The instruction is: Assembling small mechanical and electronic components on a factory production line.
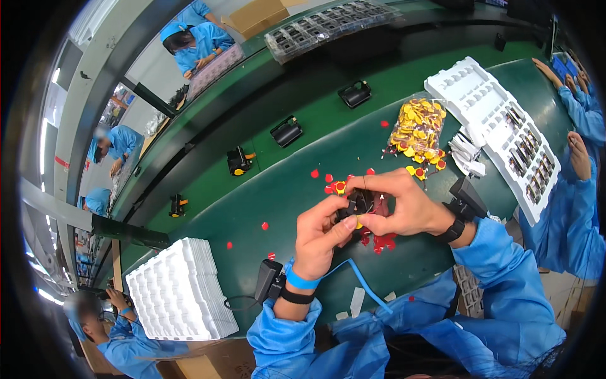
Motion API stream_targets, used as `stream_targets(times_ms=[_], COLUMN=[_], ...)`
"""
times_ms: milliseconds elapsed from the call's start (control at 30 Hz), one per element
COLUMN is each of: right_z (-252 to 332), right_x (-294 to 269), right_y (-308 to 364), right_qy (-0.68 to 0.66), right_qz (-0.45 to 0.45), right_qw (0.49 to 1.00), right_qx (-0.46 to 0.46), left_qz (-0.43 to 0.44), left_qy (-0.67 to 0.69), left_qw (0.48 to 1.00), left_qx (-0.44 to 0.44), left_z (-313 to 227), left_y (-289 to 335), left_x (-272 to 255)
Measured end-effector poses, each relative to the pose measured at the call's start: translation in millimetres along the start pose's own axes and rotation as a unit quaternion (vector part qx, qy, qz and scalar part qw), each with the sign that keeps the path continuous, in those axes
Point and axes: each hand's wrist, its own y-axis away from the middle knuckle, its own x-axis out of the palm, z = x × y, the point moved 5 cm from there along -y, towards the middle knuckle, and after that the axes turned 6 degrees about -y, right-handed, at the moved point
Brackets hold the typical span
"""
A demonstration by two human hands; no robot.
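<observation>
Above the green bench, my left hand [320,235] grips the near left side of a small black plastic housing [362,201], its fingers curled. My right hand [399,201] holds the same housing from the right, thumb and fingers bent around it. A bit of a yellow disc [359,223] shows between the two thumbs; how it sits on the housing is hidden. Beneath and around the hands lie small red pieces [382,244]. Just beyond my left fingers is a yellow and red part [340,187].
A clear bag of yellow parts [418,123] lies beyond my right hand, beside a white tray [470,88] of metal parts. Stacked white trays [180,290] stand at left. Black units [287,131] sit along a green conveyor [259,148]. A blue wrist cord [366,284] trails nearby; co-workers sit around.
</observation>
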Motion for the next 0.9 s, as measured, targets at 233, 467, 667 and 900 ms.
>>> stream_targets(times_ms=[233,467,667,900], right_z=[11,24,49,41], right_x=[-14,10,-54,-255], right_y=[4,10,63,204], right_qy=[0.002,-0.030,0.136,0.570], right_qz=[-0.095,0.053,-0.149,-0.292], right_qw=[0.990,0.994,0.979,0.704], right_qx=[-0.103,-0.087,-0.042,0.309], left_qz=[-0.070,-0.191,-0.111,-0.119], left_qy=[0.051,0.193,0.130,0.078], left_qw=[0.996,0.959,0.985,0.989], left_qx=[0.011,-0.082,-0.008,-0.035], left_z=[-2,33,11,-2], left_y=[-8,-2,-9,-8], left_x=[11,-7,-15,0])
